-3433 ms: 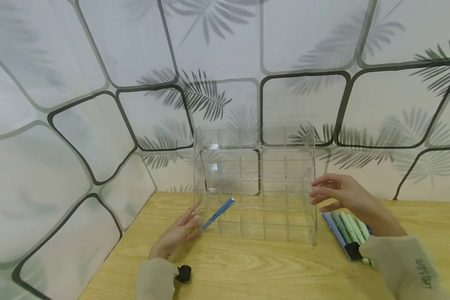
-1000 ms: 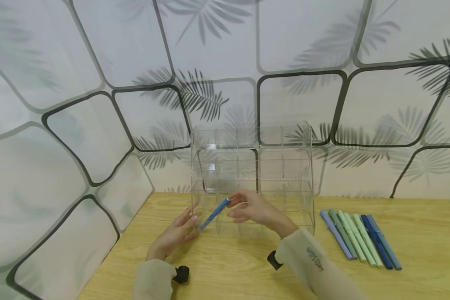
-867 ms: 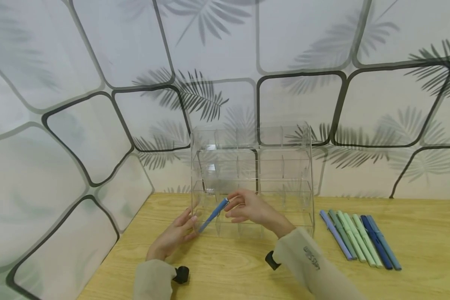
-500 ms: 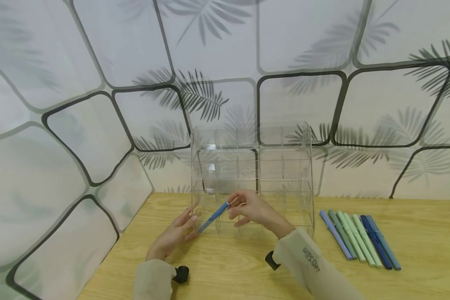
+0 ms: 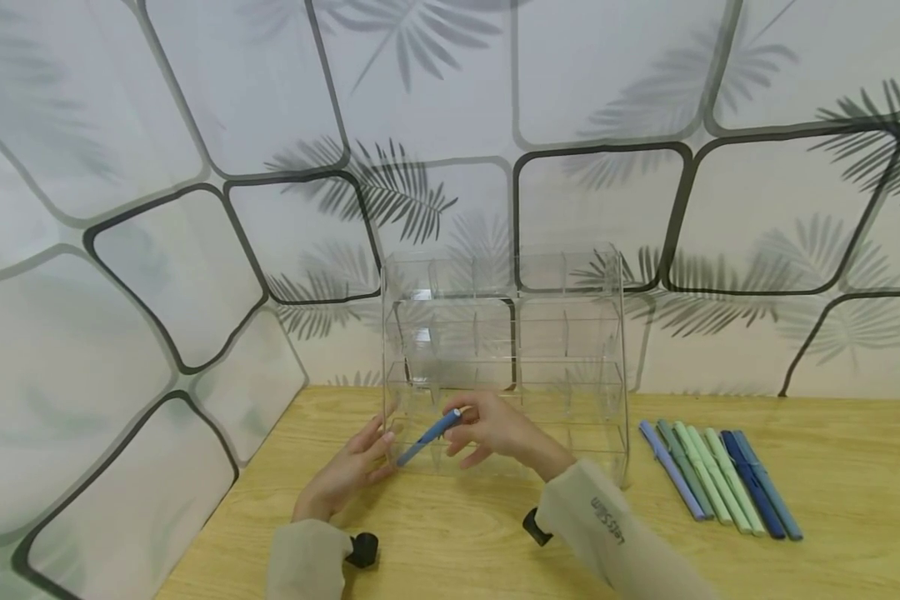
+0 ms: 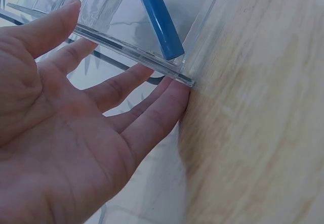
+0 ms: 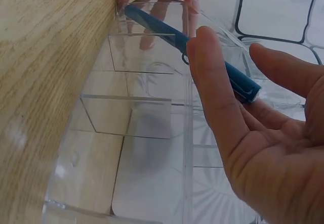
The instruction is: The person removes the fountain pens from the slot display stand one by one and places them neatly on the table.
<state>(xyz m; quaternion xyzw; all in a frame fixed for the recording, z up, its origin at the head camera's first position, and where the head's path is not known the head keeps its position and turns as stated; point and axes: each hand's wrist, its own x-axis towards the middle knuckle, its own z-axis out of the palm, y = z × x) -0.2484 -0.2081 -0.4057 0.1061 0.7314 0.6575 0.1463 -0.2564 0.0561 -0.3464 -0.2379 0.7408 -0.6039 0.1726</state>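
Note:
A blue pen (image 5: pixel 429 437) leans in the lower left compartment of a clear stepped acrylic rack (image 5: pixel 622 367), its cap end up and to the right. My right hand (image 5: pixel 498 427) has its fingers round the pen's upper end; in the right wrist view the fingers cover part of the blue pen (image 7: pixel 157 28) and the thumb (image 7: pixel 283 70) stands apart from it. At the rack's left side, my left hand (image 5: pixel 350 467) touches the lower edge with nearly straight fingers (image 6: pixel 152 120). The pen's lower end (image 6: pixel 169 44) shows close above that edge.
To the right of the rack, several pens (image 5: pixel 720 479) in purple, green and blue lie side by side on the wooden table (image 5: pixel 450 542). A leaf-patterned wall covering (image 5: pixel 607 208) stands close behind the rack, and another stretch runs along the left.
My right hand has come from the rack's right side to the pen. In the last half second it has dipped slightly, and the pen's upper end has sunk with it. The left hand stays put.

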